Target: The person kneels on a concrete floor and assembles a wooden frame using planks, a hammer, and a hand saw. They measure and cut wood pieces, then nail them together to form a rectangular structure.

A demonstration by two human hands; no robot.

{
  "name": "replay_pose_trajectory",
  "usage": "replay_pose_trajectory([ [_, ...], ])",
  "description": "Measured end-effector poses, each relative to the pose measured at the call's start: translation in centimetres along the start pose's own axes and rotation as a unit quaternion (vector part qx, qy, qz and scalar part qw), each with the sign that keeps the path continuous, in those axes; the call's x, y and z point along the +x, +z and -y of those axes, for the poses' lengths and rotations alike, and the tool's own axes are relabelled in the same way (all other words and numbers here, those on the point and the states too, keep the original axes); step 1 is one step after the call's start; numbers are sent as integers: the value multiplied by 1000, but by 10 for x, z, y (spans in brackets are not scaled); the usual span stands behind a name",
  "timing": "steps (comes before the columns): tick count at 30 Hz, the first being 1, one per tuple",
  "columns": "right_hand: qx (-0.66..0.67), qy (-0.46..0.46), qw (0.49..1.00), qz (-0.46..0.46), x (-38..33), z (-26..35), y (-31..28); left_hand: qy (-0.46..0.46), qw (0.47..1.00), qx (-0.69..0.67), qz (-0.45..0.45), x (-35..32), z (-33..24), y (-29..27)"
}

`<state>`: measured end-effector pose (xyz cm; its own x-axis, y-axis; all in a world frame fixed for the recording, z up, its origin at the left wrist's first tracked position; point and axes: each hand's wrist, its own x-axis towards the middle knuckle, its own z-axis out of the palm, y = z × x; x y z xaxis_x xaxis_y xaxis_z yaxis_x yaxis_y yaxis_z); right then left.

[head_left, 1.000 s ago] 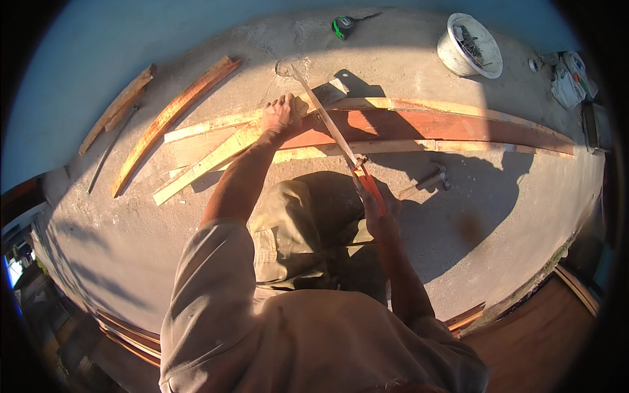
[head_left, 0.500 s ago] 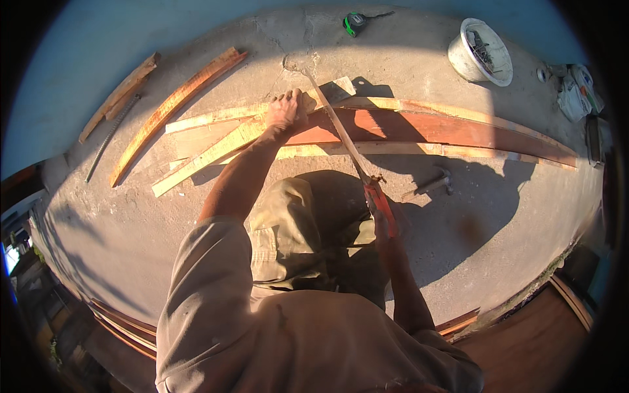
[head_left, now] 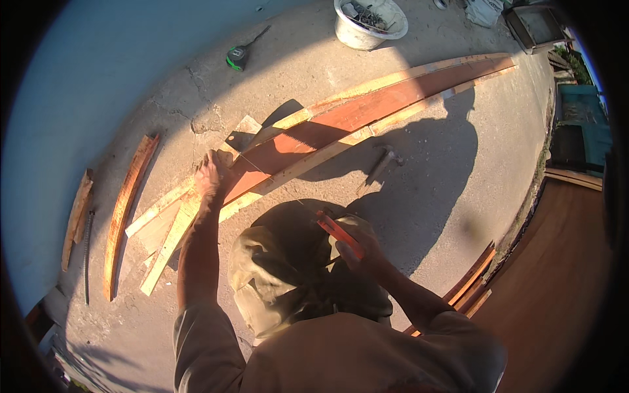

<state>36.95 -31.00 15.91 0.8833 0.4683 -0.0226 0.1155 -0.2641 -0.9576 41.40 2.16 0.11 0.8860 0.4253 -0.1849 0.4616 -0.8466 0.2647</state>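
My left hand (head_left: 208, 175) presses down on a pale wooden plank (head_left: 171, 247), fingers curled over it. That plank lies slantwise across the left end of a long panel (head_left: 354, 116), reddish-brown between two pale wood strips. In my right hand (head_left: 363, 250) is a handsaw (head_left: 337, 232), held by its orange handle just above my knees. Its thin blade shows almost edge-on and runs up-left to the plank, just right of my left hand. Whether the teeth touch the wood I cannot tell.
A hammer (head_left: 380, 169) lies on the concrete right of the panel. Two loose wood pieces and a ribbed metal rod (head_left: 87, 259) lie at the left. A tape measure (head_left: 237, 57) and a white bucket (head_left: 357, 36) holding small metal bits stand beyond the panel.
The whole view has turned, so the panel now slants up to the right. My left hand stays on the plank, and my right hand still grips the saw, its blade now seen thinner.
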Motion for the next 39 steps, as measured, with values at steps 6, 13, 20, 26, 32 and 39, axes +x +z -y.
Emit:
replay_pose_trajectory([
  [6,-90,-65,994,-10,125,-47,81,36,999,5,-33,0,-26,6],
  [13,-38,-6,999,8,-12,-26,-4,0,998,-35,-53,-10,-24,-2],
  [20,-67,-41,997,1,128,-33,72,61,998,12,-25,1,-17,6],
  [26,-86,64,993,57,21,-10,15,5,1000,-8,-3,-5,8,-3],
  [32,-92,77,989,88,58,-50,32,35,999,16,-19,3,5,22],
  [39,-56,35,995,70,38,-39,29,11,1000,8,-22,-2,9,6],
])
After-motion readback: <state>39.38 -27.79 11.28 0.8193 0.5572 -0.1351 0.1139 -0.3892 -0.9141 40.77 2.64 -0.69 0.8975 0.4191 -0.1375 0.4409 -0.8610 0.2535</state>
